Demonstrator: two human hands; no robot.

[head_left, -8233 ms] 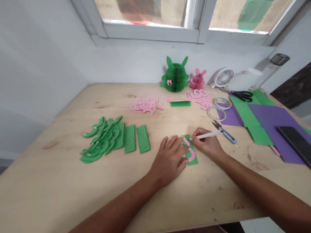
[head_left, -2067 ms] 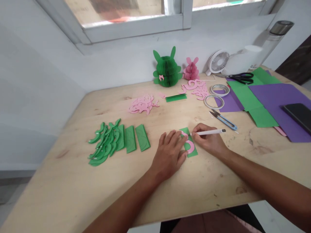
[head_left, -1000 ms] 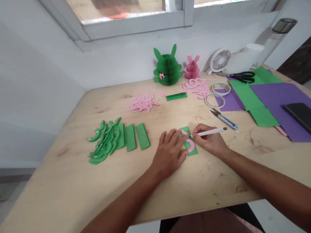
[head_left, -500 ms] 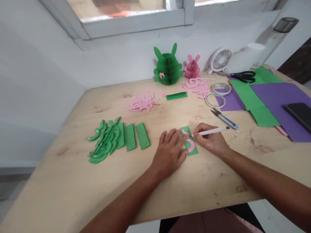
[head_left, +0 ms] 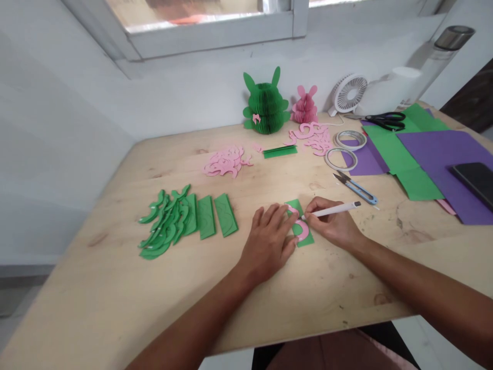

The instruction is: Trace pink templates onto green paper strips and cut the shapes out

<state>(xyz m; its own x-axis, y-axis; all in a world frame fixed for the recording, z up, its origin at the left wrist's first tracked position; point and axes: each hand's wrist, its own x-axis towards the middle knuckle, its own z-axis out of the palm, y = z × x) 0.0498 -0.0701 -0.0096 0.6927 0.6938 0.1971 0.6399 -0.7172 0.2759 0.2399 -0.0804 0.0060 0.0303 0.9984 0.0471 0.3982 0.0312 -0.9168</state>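
Note:
Under my left hand point(head_left: 269, 241) lies a small green paper rectangle point(head_left: 306, 240) with a curved pink paper cutout point(head_left: 303, 232) on top. My left fingers are spread flat, pressing on the cutout and the paper's left side. My right hand point(head_left: 333, 221) pinches a white pen point(head_left: 335, 209), tilted to the right, its tip at the cutout's edge near the middle of the green rectangle. To the left are green paper strips point(head_left: 225, 216) with drawn curves, beside a pile of curved green cutouts point(head_left: 165, 226).
Pink cutouts point(head_left: 225, 162) lie further back, near a folded green strip point(head_left: 280, 151). Blue thread snips point(head_left: 356, 188), tape rolls point(head_left: 341, 160), black scissors point(head_left: 385, 121) and purple sheets point(head_left: 442, 154) are at right. A green paper rabbit point(head_left: 265, 108) and a small fan point(head_left: 348, 94) stand along the wall.
My right hand and the pen have shifted slightly left and down along the pink cutout's edge. My left hand stays in place.

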